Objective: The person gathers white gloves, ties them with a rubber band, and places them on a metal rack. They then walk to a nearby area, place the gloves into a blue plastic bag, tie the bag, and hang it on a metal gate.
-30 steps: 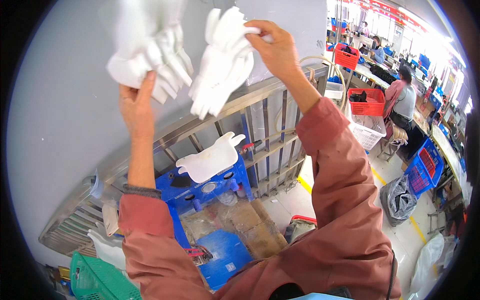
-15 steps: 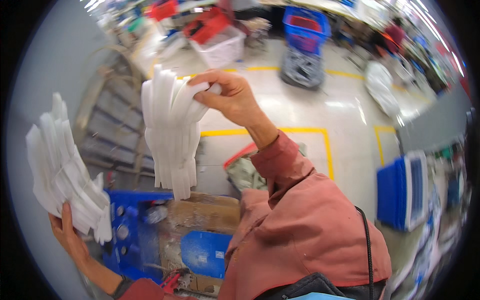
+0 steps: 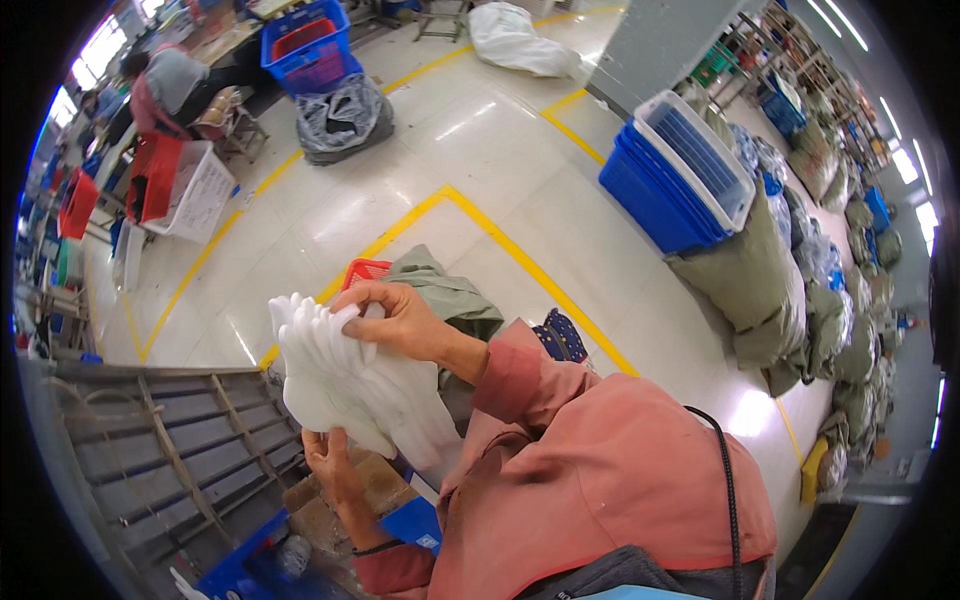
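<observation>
OK, the right hand (image 3: 405, 322) is pinching the upper edge of the white stack (image 3: 365, 390): smooth, matte, thin pieces with wavy, lobed outlines, overlapping in a slight fan. Thumb and fingers are sitting nearly closed with white material between them. The left hand (image 3: 335, 470) is meeting the lower edge, fingers half curled; can't tell how firmly it's gripping. Stack is being held up beside the reddish jacket (image 3: 620, 460), above creased brown cardboard (image 3: 372, 472). Rumpled grey-green cloth (image 3: 437, 288) is lying just beyond.
</observation>
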A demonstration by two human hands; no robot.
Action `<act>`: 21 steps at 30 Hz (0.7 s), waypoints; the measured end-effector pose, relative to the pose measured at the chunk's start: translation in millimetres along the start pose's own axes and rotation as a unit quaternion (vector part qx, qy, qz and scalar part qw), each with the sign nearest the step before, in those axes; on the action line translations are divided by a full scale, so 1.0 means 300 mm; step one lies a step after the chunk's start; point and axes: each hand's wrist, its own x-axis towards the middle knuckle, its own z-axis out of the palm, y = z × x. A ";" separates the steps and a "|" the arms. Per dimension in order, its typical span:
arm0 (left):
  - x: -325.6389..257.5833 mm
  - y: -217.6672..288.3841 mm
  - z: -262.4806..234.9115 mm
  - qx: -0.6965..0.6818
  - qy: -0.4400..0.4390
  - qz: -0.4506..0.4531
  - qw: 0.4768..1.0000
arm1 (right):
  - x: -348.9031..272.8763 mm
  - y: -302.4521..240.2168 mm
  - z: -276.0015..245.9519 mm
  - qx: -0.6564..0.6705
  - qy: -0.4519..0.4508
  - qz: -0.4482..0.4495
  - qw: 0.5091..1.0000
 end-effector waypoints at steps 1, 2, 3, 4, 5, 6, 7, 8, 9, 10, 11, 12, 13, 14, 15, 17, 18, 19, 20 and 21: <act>0.016 -0.030 0.027 -0.043 0.000 0.020 0.999 | -0.003 0.002 -0.056 0.026 0.019 0.008 0.999; 0.041 -0.061 0.053 -0.091 0.001 0.037 0.995 | -0.004 0.006 -0.109 0.021 0.015 0.013 1.000; 0.060 -0.093 0.084 -0.142 0.001 0.055 0.988 | -0.004 0.010 -0.157 0.091 0.013 0.021 0.996; 0.084 -0.108 0.095 -0.119 -0.004 0.011 0.993 | -0.002 0.018 -0.192 0.160 0.008 0.026 0.987; 0.091 -0.126 0.119 -0.140 -0.023 0.015 0.990 | 0.001 0.022 -0.224 0.232 -0.001 0.030 0.972; 0.104 -0.141 0.140 -0.154 -0.030 0.011 0.988 | 0.007 0.023 -0.253 0.241 -0.002 0.032 0.970; 0.114 -0.153 0.161 -0.168 -0.039 0.006 0.985 | 0.015 0.024 -0.275 0.256 -0.001 0.034 0.966; 0.127 -0.162 0.182 -0.189 -0.054 0.004 0.980 | 0.025 0.023 -0.299 0.271 0.000 0.037 0.962; 0.125 -0.167 0.195 -0.190 -0.027 -0.037 0.981 | 0.033 0.023 -0.311 0.287 -0.003 0.039 0.957; 0.134 -0.177 0.214 -0.194 -0.019 -0.058 0.979 | 0.045 0.022 -0.326 0.285 0.014 0.051 0.957; 0.138 -0.184 0.231 -0.193 -0.020 -0.074 0.978 | 0.049 0.020 -0.339 0.285 0.026 0.050 0.957; 0.148 -0.196 0.249 -0.195 -0.023 -0.091 0.976 | 0.051 0.020 -0.350 0.282 0.039 0.053 0.957; 0.151 -0.204 0.261 -0.195 -0.022 -0.103 0.975 | 0.047 0.021 -0.358 0.280 0.050 0.066 0.956; 0.163 -0.215 0.272 -0.195 -0.026 -0.112 0.974 | 0.041 0.023 -0.366 0.263 0.065 0.075 0.960; 0.165 -0.222 0.283 -0.194 -0.029 -0.121 0.973 | 0.031 0.025 -0.374 0.275 0.079 0.056 0.957; 0.184 -0.239 0.303 -0.191 -0.047 -0.140 0.970 | -0.002 0.032 -0.384 0.296 0.120 0.039 0.947; 0.194 -0.245 0.312 -0.191 -0.057 -0.148 0.969 | -0.017 0.034 -0.399 0.284 0.138 0.042 0.948; 0.206 -0.250 0.321 -0.190 -0.071 -0.155 0.967 | -0.044 0.036 -0.407 0.330 0.146 0.028 0.932; 0.221 -0.256 0.336 -0.191 -0.086 -0.158 0.965 | -0.066 0.034 -0.421 0.373 0.144 0.006 0.917; 0.231 -0.259 0.344 -0.195 -0.098 -0.167 0.962 | -0.090 0.032 -0.434 0.414 0.138 -0.011 0.900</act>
